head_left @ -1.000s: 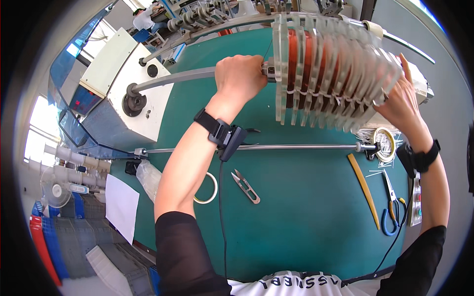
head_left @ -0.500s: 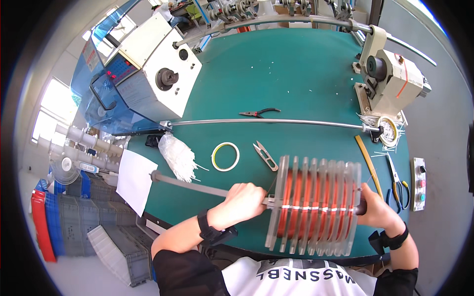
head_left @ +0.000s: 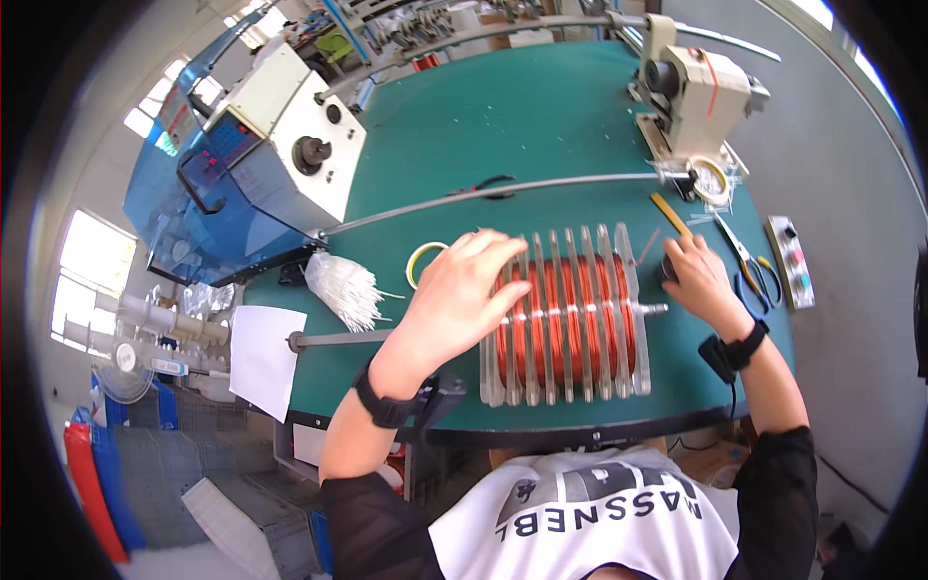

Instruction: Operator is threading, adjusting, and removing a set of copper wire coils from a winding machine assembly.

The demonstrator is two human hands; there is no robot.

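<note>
In the middle, at the near edge of the table, lies a winding spool with clear plastic flanges and orange-red wire between them. A metal shaft runs out of its left side, and a short threaded end sticks out on the right. My left hand rests over the spool's left flanges, thumb and fingers apart. To the right of the spool, my right hand is closed around a dark round knob, held off the threaded end. A loose wire end rises from the right flange.
A white winding machine with blue cover stands left, a tailstock far right. A metal bar crosses the table. White ties, a tape ring, scissors, pliers and a control box lie around.
The spool has been lowered onto the table. My left hand has gone from the shaft to the spool's left flanges. My right hand has drawn the dark knob off the right end.
</note>
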